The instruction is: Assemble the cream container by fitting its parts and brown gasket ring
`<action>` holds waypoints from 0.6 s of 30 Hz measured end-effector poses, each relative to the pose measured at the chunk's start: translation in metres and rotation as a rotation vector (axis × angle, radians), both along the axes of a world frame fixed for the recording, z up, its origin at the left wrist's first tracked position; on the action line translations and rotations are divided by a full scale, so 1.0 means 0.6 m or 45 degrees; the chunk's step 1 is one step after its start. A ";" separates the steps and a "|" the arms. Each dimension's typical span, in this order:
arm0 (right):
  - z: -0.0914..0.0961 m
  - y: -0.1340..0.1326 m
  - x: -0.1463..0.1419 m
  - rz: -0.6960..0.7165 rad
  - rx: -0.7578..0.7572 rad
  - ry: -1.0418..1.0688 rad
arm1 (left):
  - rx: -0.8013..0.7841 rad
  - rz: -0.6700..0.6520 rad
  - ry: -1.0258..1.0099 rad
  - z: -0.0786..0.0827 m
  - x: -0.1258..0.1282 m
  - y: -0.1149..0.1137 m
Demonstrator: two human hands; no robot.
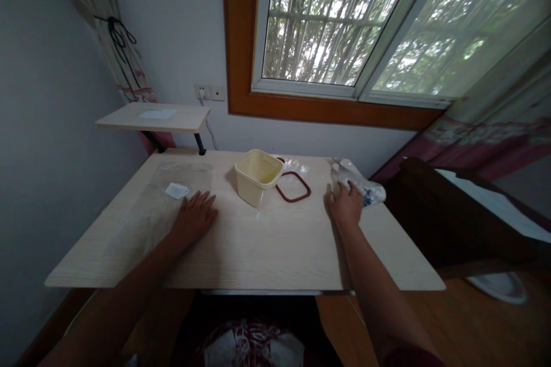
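My left hand (196,218) lies flat, fingers spread, on the right edge of a large clear plastic bag (146,206) with a white label (177,190). At the right side of the desk, my right hand (346,206) has its fingers closed over the near side of a crumpled clear plastic bag (372,192) with blue print; whatever is inside cannot be made out. Between my hands, towards the back, stands a cream square plastic container (249,188) with its top open. Beside it lies a dark red square ring (294,200), like a lid seal.
A clear, shiny plastic piece (297,166) lies behind the ring. A small raised shelf (172,117) stands at the desk's back left. The desk's (267,258) front edge is near my body. Dark wooden furniture (430,212) stands to the right, beneath the window.
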State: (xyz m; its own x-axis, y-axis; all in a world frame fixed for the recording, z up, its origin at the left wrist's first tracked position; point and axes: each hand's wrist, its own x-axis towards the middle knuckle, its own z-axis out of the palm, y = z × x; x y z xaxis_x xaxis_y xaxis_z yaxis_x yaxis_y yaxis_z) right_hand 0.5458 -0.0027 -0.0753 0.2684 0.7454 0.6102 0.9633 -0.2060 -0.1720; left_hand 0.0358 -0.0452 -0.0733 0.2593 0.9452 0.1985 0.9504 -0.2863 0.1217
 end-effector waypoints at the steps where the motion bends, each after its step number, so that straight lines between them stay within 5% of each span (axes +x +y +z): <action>1: 0.000 -0.004 -0.004 -0.040 -0.020 -0.010 | -0.003 -0.007 -0.001 0.000 -0.005 0.001; 11: 0.022 -0.031 -0.022 -0.200 -0.162 -0.031 | -0.036 -0.183 0.004 -0.002 -0.057 0.001; 18: 0.032 -0.036 -0.022 -0.137 0.007 0.015 | 0.040 -0.229 -0.045 0.009 -0.054 0.002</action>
State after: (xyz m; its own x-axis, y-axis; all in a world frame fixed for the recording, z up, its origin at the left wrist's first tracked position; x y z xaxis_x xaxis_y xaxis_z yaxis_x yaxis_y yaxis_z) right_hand 0.5328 -0.0246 -0.0563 0.3539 0.7085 0.6106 0.9336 -0.3070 -0.1850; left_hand 0.0036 -0.0442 -0.0677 0.4160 0.8774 0.2391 0.8788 -0.4554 0.1423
